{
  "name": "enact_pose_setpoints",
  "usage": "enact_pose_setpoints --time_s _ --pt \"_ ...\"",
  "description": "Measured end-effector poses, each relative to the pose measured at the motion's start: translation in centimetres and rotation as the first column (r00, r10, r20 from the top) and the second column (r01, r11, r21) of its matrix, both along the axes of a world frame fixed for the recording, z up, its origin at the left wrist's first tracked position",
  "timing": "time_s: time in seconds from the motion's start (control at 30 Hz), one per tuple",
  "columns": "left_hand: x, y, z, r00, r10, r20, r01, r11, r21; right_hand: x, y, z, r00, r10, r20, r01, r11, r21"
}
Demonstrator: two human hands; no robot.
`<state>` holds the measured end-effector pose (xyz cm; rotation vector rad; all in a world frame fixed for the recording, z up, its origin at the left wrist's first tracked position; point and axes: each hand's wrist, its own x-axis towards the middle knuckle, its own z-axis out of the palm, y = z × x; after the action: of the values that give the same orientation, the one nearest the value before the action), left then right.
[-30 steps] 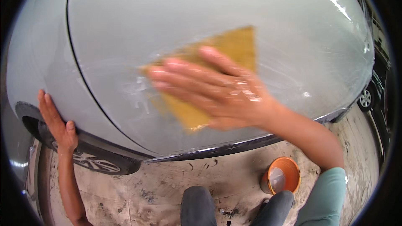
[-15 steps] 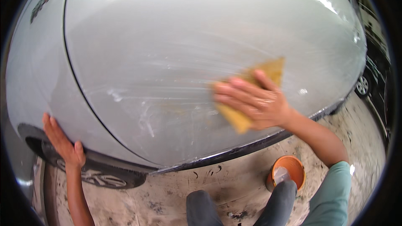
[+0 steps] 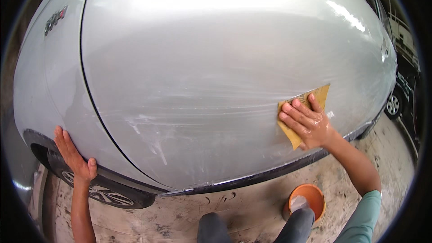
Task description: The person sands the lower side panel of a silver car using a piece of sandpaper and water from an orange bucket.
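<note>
A yellow-brown sheet of sandpaper (image 3: 318, 95) lies against the wet lower part of a silver car door (image 3: 189, 72). My right hand (image 3: 308, 123) holds it there, fingers spread over its back and pressing it to the panel. Milky streaks and drips run across the door to the left of the sheet. My left hand (image 3: 74, 155) rests open on the silver fender (image 3: 58, 90), just above the front wheel (image 3: 105, 193), its fingers stretched out and nothing in them.
An orange bucket (image 3: 321, 198) with something whitish inside stands on the stained floor (image 3: 180, 218) by my knee. A dark sill runs along the door's lower edge. At the far right sits another vehicle's wheel (image 3: 393, 105).
My right hand has slid the sandpaper to the right and slightly down along the door. My left hand stays on the fender. The view has shifted a little.
</note>
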<state>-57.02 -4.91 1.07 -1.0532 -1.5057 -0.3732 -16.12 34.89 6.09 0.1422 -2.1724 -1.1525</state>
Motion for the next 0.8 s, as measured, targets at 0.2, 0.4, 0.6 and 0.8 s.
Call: enact_pose_setpoints --time_s 0.2,0.4,0.6,0.8 --pt "-1.3 -0.1 -1.6 0.997 -0.003 0.072 0.004 1.000 -0.025 -10.9 -10.3 5.3 0.939 0.219 0.263 -0.139 0.946 -0.292" --pt "0.4 0.6 0.1 1.000 0.006 0.009 -0.006 1.000 0.009 -0.5 -0.7 -1.1 0.997 0.011 0.081 -0.001 0.993 -0.121" --pt "-0.5 0.8 -1.2 0.997 -0.045 0.059 0.043 0.998 0.039 -12.7 -13.2 5.2 0.939 0.144 0.313 -0.061 0.964 -0.259" --pt "0.1 0.2 0.0 1.000 -0.023 0.009 0.022 0.999 0.032 -0.8 -3.3 -2.1 0.979 -0.036 0.202 0.065 0.988 -0.138"
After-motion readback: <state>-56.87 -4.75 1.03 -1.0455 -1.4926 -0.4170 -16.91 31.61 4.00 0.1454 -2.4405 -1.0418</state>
